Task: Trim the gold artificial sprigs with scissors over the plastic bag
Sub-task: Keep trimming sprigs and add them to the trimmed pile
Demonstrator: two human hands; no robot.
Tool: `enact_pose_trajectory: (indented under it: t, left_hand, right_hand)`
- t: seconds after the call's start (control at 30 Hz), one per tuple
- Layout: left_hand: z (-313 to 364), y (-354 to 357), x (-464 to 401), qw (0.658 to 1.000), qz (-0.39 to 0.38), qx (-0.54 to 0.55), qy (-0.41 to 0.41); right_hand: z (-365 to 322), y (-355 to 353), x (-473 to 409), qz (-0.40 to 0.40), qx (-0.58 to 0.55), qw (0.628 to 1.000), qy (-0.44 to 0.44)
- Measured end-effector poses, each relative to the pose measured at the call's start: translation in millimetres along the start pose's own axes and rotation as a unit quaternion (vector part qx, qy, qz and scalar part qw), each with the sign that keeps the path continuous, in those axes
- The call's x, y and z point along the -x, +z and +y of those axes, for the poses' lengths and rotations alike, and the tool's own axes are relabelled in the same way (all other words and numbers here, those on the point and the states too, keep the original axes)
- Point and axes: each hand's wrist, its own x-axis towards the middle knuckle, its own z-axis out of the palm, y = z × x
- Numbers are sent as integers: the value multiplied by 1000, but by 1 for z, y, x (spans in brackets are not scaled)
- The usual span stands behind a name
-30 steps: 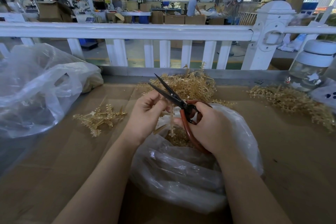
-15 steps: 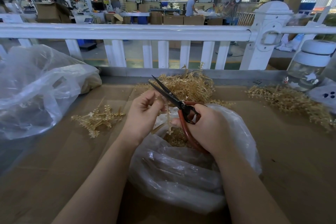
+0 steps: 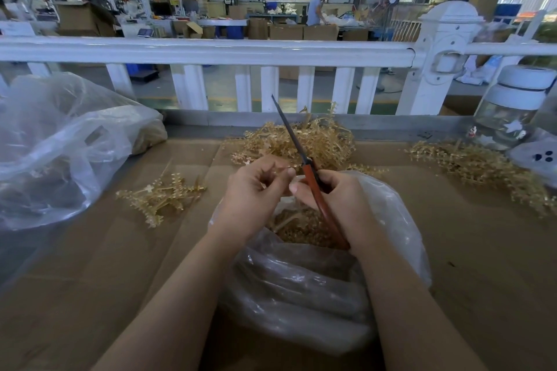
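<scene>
No brand, label or writing can be read anywhere in view; the signs in the hall behind are too small and blurred.

The right hand (image 3: 340,202) has its fingers curled round the red handles of the scissors (image 3: 313,187), whose dark blades lie together and point up and away toward the white railing (image 3: 211,50). The left hand (image 3: 256,190) is just beside it, fingers bent inward with the tips pinched together close to the right thumb; whatever sprig piece it holds is too small and hidden to make out. Both hands hover above the open mouth of the plastic bag (image 3: 391,220), which holds gold trimmings (image 3: 301,229).

A pile of gold sprigs (image 3: 319,138) lies on the desk (image 3: 90,295) just behind the hands. A smaller bunch (image 3: 162,196) lies left of the left hand, and another heap (image 3: 482,166) lies well apart at the right. A second, larger clear bag (image 3: 60,144) sits at the far left. A glass jar with a white lid (image 3: 512,108) stands at the right edge.

The desk is covered in brown cardboard. Beyond the railing is a workshop hall with cardboard boxes, large windows, a standing fan (image 3: 391,0) and a person (image 3: 316,9) at a far bench.
</scene>
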Motion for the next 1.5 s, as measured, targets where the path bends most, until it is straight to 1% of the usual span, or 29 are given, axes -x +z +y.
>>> enact_pose_trajectory:
  t: [0.1,0.23,0.33,0.43,0.53,0.67,0.77,0.87,0.93,1.03,1.17,1.33,1.5]
  left_hand:
    - [1,3,1,1000,0,7,-5]
    - [4,0,2,996,9,77,-52]
    - [3,-5,1,995,18,78,-63]
    - [4,-9,-1,991,13,108,-82]
    - [6,-16,-2,978,-31,151,-139]
    - [9,-25,-3,960,-90,170,-203]
    - [9,-26,-3,942,-127,211,-228]
    - [8,-25,-2,935,-172,205,-231]
    - [8,-23,-1,931,-182,209,-236]
    - [9,-20,-1,927,-169,236,-240]
    - [14,-17,-1,911,-162,279,-259]
    - [15,-13,-1,917,-127,288,-244]
    - [12,-14,-2,912,-87,325,-234]
  right_hand:
    - [-2,2,1,6,-18,1000,12]
    - [-6,-2,1,28,-61,997,42]
    - [-7,-6,2,18,-127,990,52]
    - [-7,-8,4,3,-157,986,55]
    - [-8,-11,5,1,-182,982,42]
    - [-6,-12,3,6,-204,978,35]
    - [-4,-12,3,12,-204,978,27]
    - [-4,-12,4,21,-198,980,25]
    - [-4,-12,4,24,-197,980,19]
    - [-4,-12,3,37,-202,978,27]
    - [-3,-12,3,45,-211,976,30]
    - [-1,-13,3,41,-200,979,1]
    - [-6,-12,3,53,-233,971,-12]
